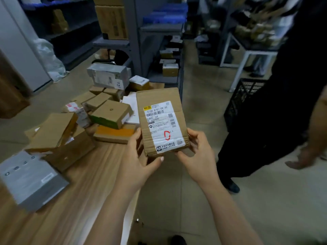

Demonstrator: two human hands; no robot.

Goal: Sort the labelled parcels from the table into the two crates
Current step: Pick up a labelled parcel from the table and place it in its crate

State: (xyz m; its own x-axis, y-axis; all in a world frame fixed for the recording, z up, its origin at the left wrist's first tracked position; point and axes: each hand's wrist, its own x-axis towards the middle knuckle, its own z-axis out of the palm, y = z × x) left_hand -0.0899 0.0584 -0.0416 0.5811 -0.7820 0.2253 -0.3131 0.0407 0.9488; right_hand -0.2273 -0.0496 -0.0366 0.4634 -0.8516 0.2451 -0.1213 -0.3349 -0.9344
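A dark-clothed bystander stands near grey shelving.

place: parcel stockroom or courier sorting room
racks: grey metal shelving in rows, with brown cartons and blue bins on it
table: wooden top heaped with taped cardboard boxes and a grey mailer bag
labels: courier label with barcodes and a printed code on the parcel nearest the camera; more labelled boxes on the low shelves
floor: bare tiles, black plastic crate standing on them, white sack by the wall
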